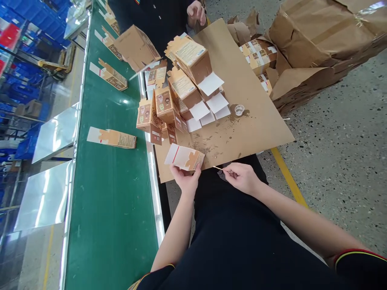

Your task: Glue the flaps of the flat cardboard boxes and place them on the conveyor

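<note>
My left hand grips a small printed carton at the near edge of a brown paperboard sheet. The carton's white flap with a red stripe points left. Between the fingertips of my right hand is a cotton swab, its tip toward the carton but apart from it. Farther off on the sheet stands a small clear plastic cup, with dark wet spots around it. To its left, several printed cartons are stacked and grouped, some with white flaps hanging out.
A green conveyor belt runs along the left, carrying several cartons. An open brown box sits at the sheet's far left corner. A co-worker's hand shows beyond. Large paper-wrapped bundles stand on the right.
</note>
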Tool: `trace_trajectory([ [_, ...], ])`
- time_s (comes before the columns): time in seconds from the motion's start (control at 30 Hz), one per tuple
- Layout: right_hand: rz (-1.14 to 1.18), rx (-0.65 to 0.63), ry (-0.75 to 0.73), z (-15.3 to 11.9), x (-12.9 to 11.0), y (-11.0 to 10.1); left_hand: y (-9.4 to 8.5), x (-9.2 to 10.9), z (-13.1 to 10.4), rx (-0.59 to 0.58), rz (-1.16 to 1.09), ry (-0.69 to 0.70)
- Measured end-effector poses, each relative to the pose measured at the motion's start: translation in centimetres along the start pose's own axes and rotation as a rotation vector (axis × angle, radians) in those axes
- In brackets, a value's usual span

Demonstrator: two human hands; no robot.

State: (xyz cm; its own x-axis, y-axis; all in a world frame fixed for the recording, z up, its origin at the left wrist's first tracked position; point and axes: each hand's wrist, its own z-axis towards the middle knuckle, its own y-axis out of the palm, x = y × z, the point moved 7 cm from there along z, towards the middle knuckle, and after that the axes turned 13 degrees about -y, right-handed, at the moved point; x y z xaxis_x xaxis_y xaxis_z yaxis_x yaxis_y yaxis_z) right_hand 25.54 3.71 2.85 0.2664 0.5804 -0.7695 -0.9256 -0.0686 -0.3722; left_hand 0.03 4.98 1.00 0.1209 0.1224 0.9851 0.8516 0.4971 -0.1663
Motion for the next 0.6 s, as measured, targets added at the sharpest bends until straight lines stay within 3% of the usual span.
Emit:
trace_trajectory([
  [0.2, 0.008, 0.018, 0.116, -1.2, -0.3, -1.2, -0.1, 0.1, 0.1, -0.011, 0.044, -0.035],
  [0.6, -0.029, 0.1, 0.05, -1.6, -1.0, -2.9, 1.0, 0.7, 0.0, 0.015, 0.053, 0.032],
])
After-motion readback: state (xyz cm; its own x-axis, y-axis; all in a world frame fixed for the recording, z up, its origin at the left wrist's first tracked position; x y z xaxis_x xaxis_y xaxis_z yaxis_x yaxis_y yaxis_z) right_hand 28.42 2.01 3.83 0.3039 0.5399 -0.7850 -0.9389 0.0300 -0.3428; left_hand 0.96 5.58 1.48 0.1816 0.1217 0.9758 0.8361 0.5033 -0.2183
